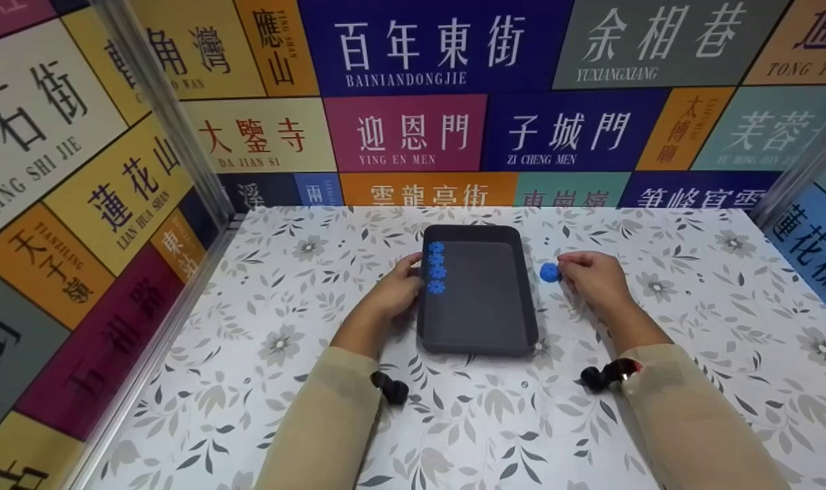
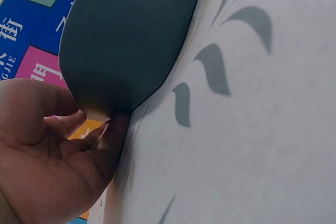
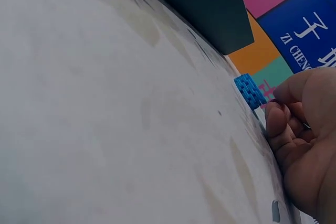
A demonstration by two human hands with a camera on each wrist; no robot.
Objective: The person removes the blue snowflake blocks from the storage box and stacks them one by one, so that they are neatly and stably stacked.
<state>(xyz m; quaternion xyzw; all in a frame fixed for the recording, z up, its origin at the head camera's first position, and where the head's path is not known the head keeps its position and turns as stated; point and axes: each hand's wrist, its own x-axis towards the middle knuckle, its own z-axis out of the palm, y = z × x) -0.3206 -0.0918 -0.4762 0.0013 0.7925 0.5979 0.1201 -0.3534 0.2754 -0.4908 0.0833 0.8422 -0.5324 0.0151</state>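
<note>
My left hand (image 1: pixel 399 289) holds the left side of a dark grey rectangular tray (image 1: pixel 484 292), a little toward its far left corner. The fingers are bent against the outer wall; from the left wrist I can see one up by the rim and another low by the base, down at the tabletop (image 1: pixel 467 401).

Inside the tray, four blue flower-shaped discs (image 1: pixel 438 271) lie in a straight column along the left wall. The column begins just short of the far left corner and ends about halfway down that side, each disc touching or nearly touching the next.

My right hand (image 1: pixel 593 279) is outside the tray, off its right edge and nearer the far right corner than the near one. My thumb and forefinger are bent with their tips together, right at the side of a blue stack (image 1: pixel 550 273) on the tabletop. Seen from the right wrist, the stack shows thin ridged layers. I cannot tell whether those fingertips are grasping a piece of it or only resting beside it. The other fingers curl in loosely toward my palm.

The tabletop is white with grey leaves and flowers, and the tray sits near its far edge. Beyond that edge stands a wall of coloured name panels (image 1: pixel 420 133), one reading YING EN MEN. Beige sleeves (image 1: pixel 685 408) cover my forearms, with a small black camera (image 1: pixel 390 389) at each wrist.
</note>
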